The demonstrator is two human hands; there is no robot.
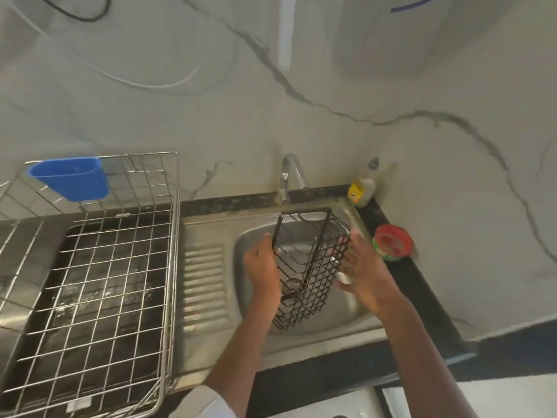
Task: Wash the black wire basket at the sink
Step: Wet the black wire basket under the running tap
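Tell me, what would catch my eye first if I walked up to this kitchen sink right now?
First, the black wire basket held tilted over the steel sink, the left hand gripping its rim and the right hand spread against its mesh side. Next, the big steel dish rack on the left, with a bright blue cup hanging at its back edge. Last, the red-lidded tub on the dark counter, right of the sink.

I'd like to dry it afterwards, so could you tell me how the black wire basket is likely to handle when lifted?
The black wire basket is open mesh, so probably light and stiff. The left hand holds its rim alone, which suggests little weight. Thin wires, possibly wet over the sink, might slip.
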